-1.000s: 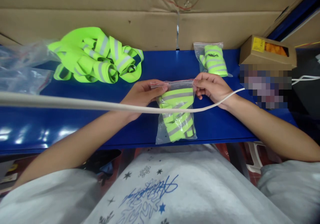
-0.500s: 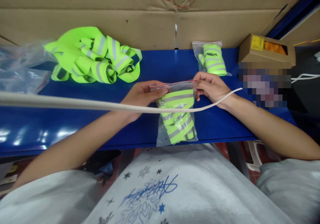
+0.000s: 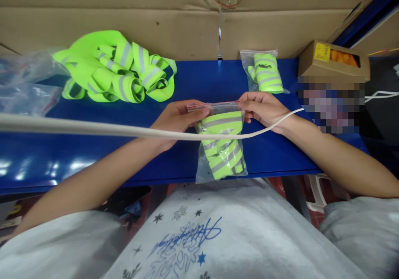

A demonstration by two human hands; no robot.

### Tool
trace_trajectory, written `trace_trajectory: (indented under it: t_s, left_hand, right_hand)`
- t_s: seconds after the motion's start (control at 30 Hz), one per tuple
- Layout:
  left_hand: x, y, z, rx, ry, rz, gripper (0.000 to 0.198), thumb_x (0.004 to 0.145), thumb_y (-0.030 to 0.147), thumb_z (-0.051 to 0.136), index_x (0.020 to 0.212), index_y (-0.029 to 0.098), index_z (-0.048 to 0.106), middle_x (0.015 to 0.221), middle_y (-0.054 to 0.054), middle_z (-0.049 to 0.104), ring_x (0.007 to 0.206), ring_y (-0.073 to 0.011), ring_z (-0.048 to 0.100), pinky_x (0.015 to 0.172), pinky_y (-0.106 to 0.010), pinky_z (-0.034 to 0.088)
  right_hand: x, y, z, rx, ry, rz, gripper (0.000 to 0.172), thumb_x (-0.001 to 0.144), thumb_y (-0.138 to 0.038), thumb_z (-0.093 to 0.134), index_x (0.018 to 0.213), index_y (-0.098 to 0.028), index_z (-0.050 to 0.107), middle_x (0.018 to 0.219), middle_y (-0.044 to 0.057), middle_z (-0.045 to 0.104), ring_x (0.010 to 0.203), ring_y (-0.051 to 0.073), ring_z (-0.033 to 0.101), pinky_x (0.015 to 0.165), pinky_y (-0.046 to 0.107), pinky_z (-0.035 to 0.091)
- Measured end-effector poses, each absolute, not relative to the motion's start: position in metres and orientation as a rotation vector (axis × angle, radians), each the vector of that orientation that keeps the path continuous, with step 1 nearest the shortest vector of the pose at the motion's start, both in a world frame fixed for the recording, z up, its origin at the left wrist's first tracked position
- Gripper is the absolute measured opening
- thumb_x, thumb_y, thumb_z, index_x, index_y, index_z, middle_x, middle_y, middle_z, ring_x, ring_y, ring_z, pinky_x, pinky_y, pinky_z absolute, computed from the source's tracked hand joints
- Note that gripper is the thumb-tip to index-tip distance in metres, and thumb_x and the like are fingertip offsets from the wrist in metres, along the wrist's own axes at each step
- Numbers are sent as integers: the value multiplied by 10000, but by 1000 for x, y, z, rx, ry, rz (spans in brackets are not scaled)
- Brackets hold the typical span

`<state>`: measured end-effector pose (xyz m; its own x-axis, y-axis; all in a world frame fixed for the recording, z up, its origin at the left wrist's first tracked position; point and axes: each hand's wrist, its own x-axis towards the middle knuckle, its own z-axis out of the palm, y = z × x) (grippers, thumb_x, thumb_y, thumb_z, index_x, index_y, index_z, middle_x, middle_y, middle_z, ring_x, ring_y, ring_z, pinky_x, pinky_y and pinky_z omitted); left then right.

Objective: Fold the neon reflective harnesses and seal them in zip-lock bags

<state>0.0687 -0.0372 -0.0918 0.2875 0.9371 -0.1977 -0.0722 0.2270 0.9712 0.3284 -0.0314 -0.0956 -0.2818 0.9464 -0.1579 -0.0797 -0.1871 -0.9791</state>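
Note:
A clear zip-lock bag [image 3: 204, 169] hangs at the table's front edge, with a folded neon-yellow reflective strap [image 3: 221, 146] inside it. My left hand [image 3: 182, 119] pinches the bag's top left corner, thumb in front. At the top right end of the red-lined seal, my right hand [image 3: 262, 106] grips between thumb and fingers. A white cable [image 3: 156, 133] crosses in front of the bag and both forearms, hiding a thin band of them.
Loose neon-yellow reflective straps [image 3: 115, 69] lie heaped at the back left, beside clear plastic bags [image 3: 28, 98]. Another bagged strap [image 3: 266, 73] lies at the back right. Beyond it stands a cardboard box [image 3: 314, 69] with orange contents, near a blurred-out patch. Cardboard [image 3: 124, 29] lines the back of the blue table [image 3: 93, 146].
My right hand has slid slightly left along the bag's seal. My left hand and the bag have hardly moved.

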Motion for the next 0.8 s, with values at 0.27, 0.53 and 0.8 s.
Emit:
trace_trajectory:
  t_s: [0.27, 0.53, 0.8]
  left_hand:
    - [67, -37, -95, 1137, 1016, 897, 347, 691, 441, 1011, 920, 221, 871, 1023, -53, 818, 965, -202, 732, 905, -286, 595]
    - [68, -40, -94, 1172, 986, 848, 396, 707, 455, 1007, 970, 193, 869, 1018, -60, 822, 936, -192, 722, 903, -302, 570]
    - [71, -41, -92, 1100, 1005, 849, 467, 663, 538, 1023, 931, 190, 864, 941, -57, 799, 870, -178, 713, 820, -280, 570]
  right_hand:
    - [330, -34, -96, -1071, -1370, 1497, 230, 829, -293, 874, 797, -161, 688, 605, -28, 604, 538, 74, 535, 508, 194, 484]
    - [325, -36, -98, -1099, -1419, 1448, 226, 789, -302, 856, 763, -163, 680, 581, -42, 569, 519, 65, 479, 477, 189, 377]
    - [331, -34, -95, -1132, -1402, 1521, 231, 778, -310, 895, 788, -160, 719, 571, -31, 576, 518, 77, 493, 491, 205, 396]
